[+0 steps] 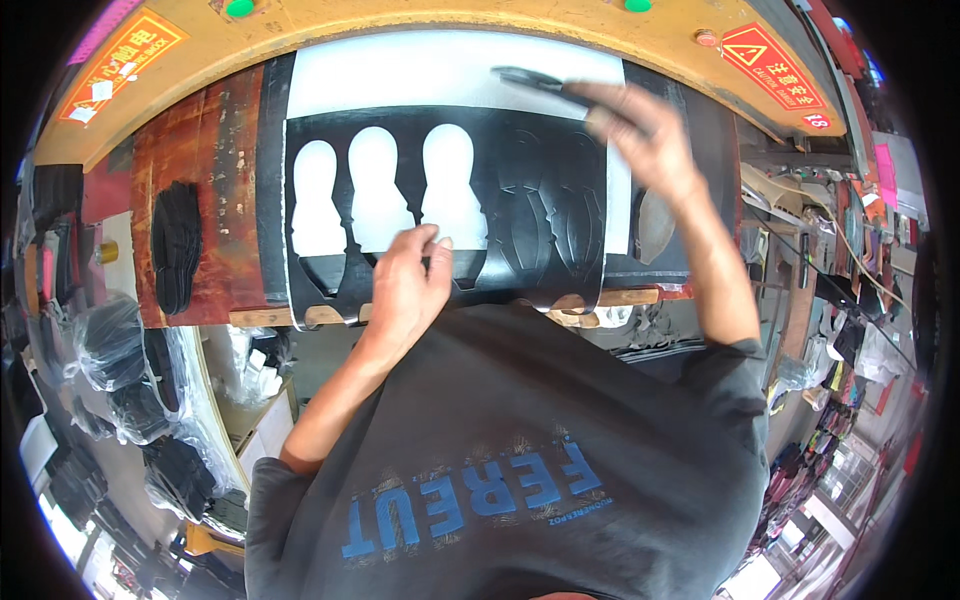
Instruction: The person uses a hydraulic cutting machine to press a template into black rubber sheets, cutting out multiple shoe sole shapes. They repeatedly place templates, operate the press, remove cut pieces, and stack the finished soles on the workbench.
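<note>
A black sheet (500, 150) lies over a white sheet (400, 70) on the work surface. Three sole-shaped openings in it show white beneath, and two sole outlines (548, 215) remain filled at its right. My left hand (412, 275) is closed over the near part of the black sheet, by the middle and third openings; whatever its fingers pinch is hidden. Above the sheet's far right part, my right hand (640, 130) grips a flat black sole piece (530, 79), blurred by motion, pointing left.
A stack of black sole pieces (178, 245) sits on the reddish worn board at left. A grey sole-shaped piece (655, 228) lies at right. The yellow machine beam (420, 22) crosses the far side. Plastic-wrapped bundles (110, 345) stand at lower left.
</note>
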`<state>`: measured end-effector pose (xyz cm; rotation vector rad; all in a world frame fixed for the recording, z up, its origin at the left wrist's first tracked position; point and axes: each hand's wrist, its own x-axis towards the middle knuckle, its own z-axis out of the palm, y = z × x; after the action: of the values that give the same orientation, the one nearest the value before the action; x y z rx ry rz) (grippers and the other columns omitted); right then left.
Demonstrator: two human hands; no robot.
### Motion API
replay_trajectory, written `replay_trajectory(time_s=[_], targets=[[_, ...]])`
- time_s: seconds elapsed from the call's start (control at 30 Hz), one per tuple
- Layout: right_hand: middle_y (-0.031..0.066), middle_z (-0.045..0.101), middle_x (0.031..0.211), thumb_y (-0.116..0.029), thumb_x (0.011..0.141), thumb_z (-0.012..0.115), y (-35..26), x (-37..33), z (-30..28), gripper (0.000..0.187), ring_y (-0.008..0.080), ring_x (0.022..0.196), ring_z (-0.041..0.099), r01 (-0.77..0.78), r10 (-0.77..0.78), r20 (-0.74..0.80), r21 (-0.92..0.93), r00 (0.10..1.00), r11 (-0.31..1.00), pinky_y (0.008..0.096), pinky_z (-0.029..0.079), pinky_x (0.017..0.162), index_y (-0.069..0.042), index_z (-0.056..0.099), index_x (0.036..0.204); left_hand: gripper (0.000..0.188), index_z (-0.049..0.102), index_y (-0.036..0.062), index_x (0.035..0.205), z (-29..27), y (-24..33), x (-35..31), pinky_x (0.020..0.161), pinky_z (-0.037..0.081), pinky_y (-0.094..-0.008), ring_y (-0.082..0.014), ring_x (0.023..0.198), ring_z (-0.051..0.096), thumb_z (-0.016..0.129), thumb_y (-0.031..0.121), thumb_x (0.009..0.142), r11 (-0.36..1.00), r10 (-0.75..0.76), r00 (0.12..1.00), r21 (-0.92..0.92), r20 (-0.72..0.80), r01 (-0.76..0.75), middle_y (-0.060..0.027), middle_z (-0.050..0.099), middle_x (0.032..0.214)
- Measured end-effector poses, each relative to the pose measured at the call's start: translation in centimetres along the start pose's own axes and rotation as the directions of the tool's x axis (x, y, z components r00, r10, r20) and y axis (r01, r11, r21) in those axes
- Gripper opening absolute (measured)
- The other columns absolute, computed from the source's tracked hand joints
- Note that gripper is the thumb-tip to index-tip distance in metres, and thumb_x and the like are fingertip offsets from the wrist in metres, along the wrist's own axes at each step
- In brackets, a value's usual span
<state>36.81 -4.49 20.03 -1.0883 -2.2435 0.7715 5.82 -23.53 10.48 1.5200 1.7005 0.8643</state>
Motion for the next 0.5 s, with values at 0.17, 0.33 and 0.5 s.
replay_trajectory(time_s=[0.17,0.33,0.5], targets=[[0.0121,0.054,0.163,-0.002,0.063,0.085,3.3,-9.1,9.6,0.093,0.0345,0.155,0.046,0.307,-0.164,0.464,-0.25,0.87,0.918,0.0538,0.037,0.131,-0.018,0.064,0.152,0.066,0.065,-0.0082,0.136,4.5,1.1,2.9,0.061,0.065,-0.0362,-0.0227,0.092,0.072,0.051,0.052,0.111,0.743,-0.52,0.595,-0.019,0.613,0.669,-0.0135,0.069,0.111],[0.0136,0.033,0.177,-0.025,0.067,0.093,4.1,-12.6,11.9,0.108,0.0365,0.166,0.023,0.254,-0.069,0.559,-0.26,0.826,0.932,0.0568,0.022,0.136,-0.02,0.048,0.165,0.079,0.055,0.0073,0.147,7.3,0.1,4.6,0.082,0.062,-0.0405,-0.0169,0.115,0.063,0.043,0.074,0.108,0.351,-0.499,0.297,-0.123,0.814,0.928,-0.0078,0.065,0.133],[0.0175,0.023,0.179,-0.042,0.065,0.099,3.2,-12.7,10.9,0.124,0.0383,0.168,0.013,0.213,-0.004,0.649,-0.243,0.761,0.946,0.0573,0.013,0.137,-0.021,0.037,0.171,0.067,0.048,0.0304,0.149,7.5,1.0,5.6,0.078,0.047,-0.0334,-0.0114,0.106,0.061,0.037,0.081,0.106,0.391,-0.336,0.36,-0.219,0.87,0.894,0.0069,0.068,0.126]])
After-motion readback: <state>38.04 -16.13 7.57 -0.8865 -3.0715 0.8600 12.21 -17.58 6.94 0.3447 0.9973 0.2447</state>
